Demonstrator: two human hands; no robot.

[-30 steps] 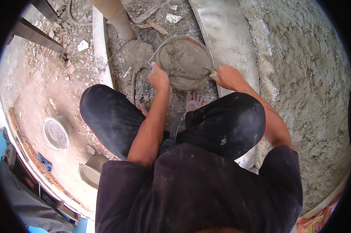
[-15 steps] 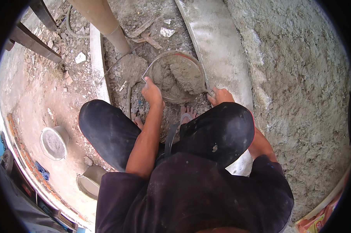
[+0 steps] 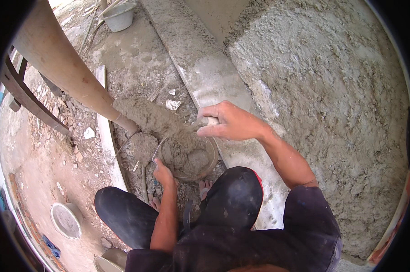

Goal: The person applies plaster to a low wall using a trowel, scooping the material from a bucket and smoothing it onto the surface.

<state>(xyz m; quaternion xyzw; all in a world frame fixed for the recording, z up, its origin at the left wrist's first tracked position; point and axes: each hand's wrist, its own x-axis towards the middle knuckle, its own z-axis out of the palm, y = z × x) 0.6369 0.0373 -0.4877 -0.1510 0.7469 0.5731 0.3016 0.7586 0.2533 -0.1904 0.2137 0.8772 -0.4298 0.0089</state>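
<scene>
A trowel handle point(image 3: 208, 121) is gripped in the closed right hand point(image 3: 230, 121), raised just above the round grey mortar-filled pan point(image 3: 186, 156). The pan's near rim is clasped by the left hand point(image 3: 162, 172), fingers curled. Wet grey mortar is held in the pan, beside a rough plastered wall point(image 3: 322, 104).

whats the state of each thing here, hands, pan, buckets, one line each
right hand: raised above the pan, fingers closed on a trowel handle
trowel: loaded with wet mortar
left hand: gripping the pan's near rim
mortar pan: on the ground, partly filled with wet mortar
grey bucket: upright, contents not visible
round lid: lying flat on the ground
wall render: rough, unsmoothed
</scene>
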